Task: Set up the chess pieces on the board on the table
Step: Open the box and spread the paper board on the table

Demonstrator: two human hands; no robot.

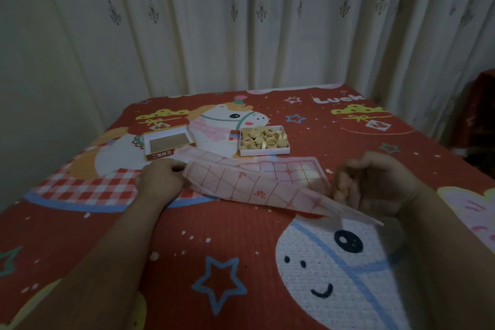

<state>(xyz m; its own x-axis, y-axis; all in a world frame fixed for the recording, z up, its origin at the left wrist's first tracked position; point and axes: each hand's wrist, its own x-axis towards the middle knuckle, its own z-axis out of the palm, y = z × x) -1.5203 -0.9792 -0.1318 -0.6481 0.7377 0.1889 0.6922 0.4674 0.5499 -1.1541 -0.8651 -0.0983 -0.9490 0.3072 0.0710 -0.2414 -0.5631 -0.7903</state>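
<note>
So the board (257, 185) here is a thin sheet with a red grid, still partly folded and lifted off the table (241, 262), which has a red cartoon cloth over it. Left hand (160, 181) pinches the sheet's edge at about 9 o'clock, right hand (375, 185) has its fingers curled at the 3 o'clock end, where the sheet runs under them; can't really tell if they grip it. Up at 12 o'clock there's a white tray (265, 152) full of round pale pieces (263, 138), and just beside it toward 10 o'clock the lid (168, 142) lies open side up. Curtains (267, 21) hang behind the table.
</note>
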